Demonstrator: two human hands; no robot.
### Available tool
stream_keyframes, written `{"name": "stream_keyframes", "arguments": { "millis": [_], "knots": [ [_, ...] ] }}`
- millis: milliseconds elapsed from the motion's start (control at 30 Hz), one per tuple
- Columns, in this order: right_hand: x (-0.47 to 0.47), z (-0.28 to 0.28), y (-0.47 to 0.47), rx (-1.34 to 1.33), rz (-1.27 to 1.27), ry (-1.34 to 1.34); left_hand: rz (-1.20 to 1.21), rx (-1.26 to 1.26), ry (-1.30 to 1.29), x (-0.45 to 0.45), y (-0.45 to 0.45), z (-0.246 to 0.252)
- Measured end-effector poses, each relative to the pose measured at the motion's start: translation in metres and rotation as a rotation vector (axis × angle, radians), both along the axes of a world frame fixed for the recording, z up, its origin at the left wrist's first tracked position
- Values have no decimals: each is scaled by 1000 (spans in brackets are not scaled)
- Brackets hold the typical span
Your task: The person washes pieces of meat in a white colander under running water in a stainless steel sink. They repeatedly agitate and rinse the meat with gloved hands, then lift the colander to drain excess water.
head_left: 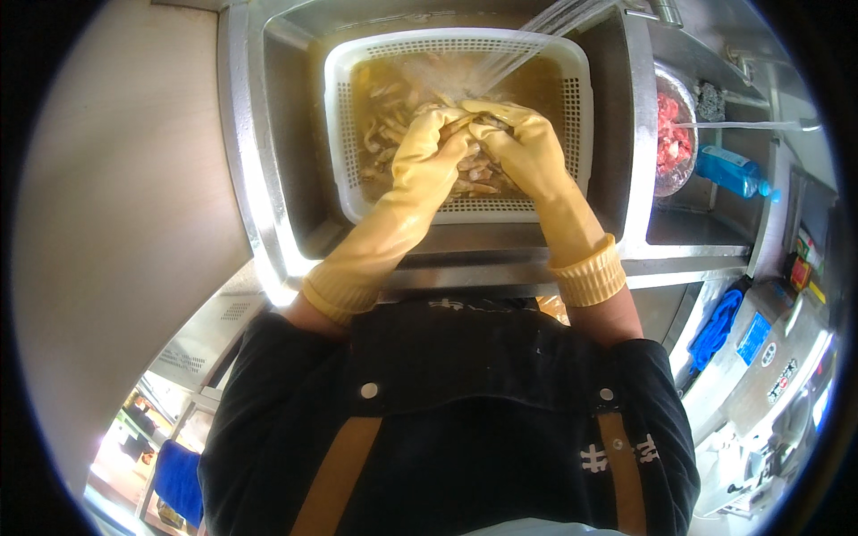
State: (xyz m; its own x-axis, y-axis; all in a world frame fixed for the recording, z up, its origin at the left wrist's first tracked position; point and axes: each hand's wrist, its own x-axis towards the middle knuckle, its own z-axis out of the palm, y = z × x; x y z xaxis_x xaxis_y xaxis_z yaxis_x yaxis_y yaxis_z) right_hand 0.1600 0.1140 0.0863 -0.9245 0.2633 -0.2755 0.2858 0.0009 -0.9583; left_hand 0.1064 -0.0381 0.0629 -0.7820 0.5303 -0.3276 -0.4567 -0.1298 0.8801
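A white perforated plastic basket point(586, 100) sits in a stainless steel sink point(610, 167), full of cloudy brownish water. Many pale and brown pieces of food, perhaps chicken feet point(385, 137), lie in it under water. My left hand point(429, 151) and my right hand point(526, 141), both in long yellow rubber gloves, meet over the basket's middle. Between them they clasp some of these pieces; the exact kind is unclear. A spray of water point(513, 57) falls just beyond my fingers from the upper right.
In the adjoining sink at right, thin water runs into a metal bowl point(687, 161) of red raw meat point(670, 134). Near it are a steel scourer point(710, 100) and a bottle of blue liquid point(727, 171). A metal faucet point(667, 12) stands at the top. The sink's front rim point(469, 275) lies beneath my forearms.
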Motion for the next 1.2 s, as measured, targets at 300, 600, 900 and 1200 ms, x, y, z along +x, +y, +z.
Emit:
{"name": "stream_keyframes", "arguments": {
  "millis": [300, 600, 900, 1200],
  "knots": [
    [12, -33, -4, 237, -14, 101, -14, -254, -189, -2, 8, 18],
    [-12, -34, -20, -576, -350, -190, -244, -534, -165, -13, 3, 14],
    [-25, -80, 58, -445, -508, -77, -35, -622, -170, -69, -34, -5],
    [3, -159, 22, 655, 215, -617, -117, -772, -132, -91, -34, -59]
  ]
}}
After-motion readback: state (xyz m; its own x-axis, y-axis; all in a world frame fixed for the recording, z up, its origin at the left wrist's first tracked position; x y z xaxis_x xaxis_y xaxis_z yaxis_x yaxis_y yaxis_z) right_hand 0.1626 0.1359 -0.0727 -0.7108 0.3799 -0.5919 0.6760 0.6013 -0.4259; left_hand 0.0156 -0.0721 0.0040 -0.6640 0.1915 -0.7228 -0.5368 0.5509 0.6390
